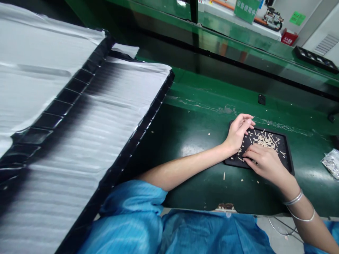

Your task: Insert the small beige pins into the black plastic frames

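Observation:
A black tray (290, 155) lies on the green table, with many small pale strips (266, 140) scattered and heaped in it. Over the tray's left edge is my left hand (239, 130), its fingers bent and pointing right; whether anything is between thumb and fingertips is too small to tell. My right hand (262, 160) is above the tray's near part, palm down, fingers curled and closed near loose strips. What its fingertips hold, if anything, is hidden.
Large stacked trays with white padded sheets (79, 130) fill the left side. On the green table (196, 190) are stray strips, a small black part (261, 99) and a clear plastic bag (332, 163). A shelf edge (212, 54) crosses behind, with a black box (315, 59) on it.

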`<state>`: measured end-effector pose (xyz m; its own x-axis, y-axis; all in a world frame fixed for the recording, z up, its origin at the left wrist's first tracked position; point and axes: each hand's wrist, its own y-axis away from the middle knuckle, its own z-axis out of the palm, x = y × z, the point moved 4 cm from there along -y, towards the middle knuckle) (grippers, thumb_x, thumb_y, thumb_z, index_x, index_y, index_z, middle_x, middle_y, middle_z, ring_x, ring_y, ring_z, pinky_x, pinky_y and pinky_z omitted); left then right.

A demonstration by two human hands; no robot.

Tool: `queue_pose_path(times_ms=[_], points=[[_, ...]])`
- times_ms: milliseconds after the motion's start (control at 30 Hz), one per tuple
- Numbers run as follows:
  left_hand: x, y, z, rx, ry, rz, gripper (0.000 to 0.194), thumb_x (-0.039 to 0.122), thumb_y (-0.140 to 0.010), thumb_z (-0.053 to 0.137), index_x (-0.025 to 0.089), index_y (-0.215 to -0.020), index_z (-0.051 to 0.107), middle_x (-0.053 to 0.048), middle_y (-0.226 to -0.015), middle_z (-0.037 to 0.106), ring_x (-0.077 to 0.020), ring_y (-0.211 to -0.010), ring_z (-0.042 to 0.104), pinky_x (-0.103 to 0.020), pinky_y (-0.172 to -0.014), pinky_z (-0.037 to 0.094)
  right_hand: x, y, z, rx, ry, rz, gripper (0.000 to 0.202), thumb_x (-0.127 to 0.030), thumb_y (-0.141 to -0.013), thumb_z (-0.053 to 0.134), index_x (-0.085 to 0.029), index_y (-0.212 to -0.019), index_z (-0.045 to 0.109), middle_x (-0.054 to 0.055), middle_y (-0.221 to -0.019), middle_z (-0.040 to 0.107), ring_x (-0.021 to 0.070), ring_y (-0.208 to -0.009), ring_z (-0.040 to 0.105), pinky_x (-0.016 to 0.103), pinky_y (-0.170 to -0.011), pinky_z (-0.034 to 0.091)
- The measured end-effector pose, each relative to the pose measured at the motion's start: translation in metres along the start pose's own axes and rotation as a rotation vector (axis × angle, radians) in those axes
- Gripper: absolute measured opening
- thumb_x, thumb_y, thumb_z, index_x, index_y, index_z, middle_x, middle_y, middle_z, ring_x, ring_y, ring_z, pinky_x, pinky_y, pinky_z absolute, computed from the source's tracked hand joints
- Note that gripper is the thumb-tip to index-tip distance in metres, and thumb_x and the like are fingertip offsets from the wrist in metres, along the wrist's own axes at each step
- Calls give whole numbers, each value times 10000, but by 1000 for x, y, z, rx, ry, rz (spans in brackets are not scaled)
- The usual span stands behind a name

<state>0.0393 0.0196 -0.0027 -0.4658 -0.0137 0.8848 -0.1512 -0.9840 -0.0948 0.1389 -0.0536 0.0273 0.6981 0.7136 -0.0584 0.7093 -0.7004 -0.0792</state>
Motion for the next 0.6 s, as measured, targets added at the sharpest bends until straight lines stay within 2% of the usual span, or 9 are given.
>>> queue_pose_path(times_ms=[167,267,333,467,533,600], points=[[2,0,0,-3,9,-13,186,321,-846,473,164,-931,528,-47,-836,599,-140,-764,572,-244,-594,406,-7,0,-1,49,124,-33,252,-145,-899,470,-165,-723,648,63,-690,608,188,-668,551,306,-568,369],[1,0,0,-7,-10,-16,174,302,-842,472,163,-931,526,-47,-829,600,-142,-753,573,-251,-595,405,-5,-1,0,92,42,25,243,-136,-889,469,-162,-728,649,63,-686,618,184,-669,563,302,-581,386],[1,1,1,-27,-25,-15,166,272,-834,479,158,-948,517,-48,-831,602,-142,-749,572,-255,-604,406,5,0,0,147,-160,142,198,-144,-874,495,-166,-763,658,50,-710,641,164,-667,575,286,-606,422],[0,3,6,-140,-102,-63,135,184,-808,500,154,-938,521,-24,-785,597,-126,-729,560,-249,-653,417,41,8,4,360,-623,539,105,-245,-803,617,-182,-753,685,24,-701,667,130,-581,565,249,-539,441],[-1,5,10,-231,-156,-107,78,159,-807,496,141,-866,545,-10,-754,586,-106,-681,542,-240,-661,420,56,14,8,463,-801,702,139,-320,-755,681,-183,-754,700,27,-714,681,131,-581,579,247,-537,450],[-3,6,13,-306,-189,-147,70,155,-815,493,129,-816,558,-2,-740,579,-90,-638,526,-234,-655,422,65,19,13,536,-934,779,190,-363,-722,720,-178,-767,707,29,-708,681,129,-582,583,246,-547,459]])
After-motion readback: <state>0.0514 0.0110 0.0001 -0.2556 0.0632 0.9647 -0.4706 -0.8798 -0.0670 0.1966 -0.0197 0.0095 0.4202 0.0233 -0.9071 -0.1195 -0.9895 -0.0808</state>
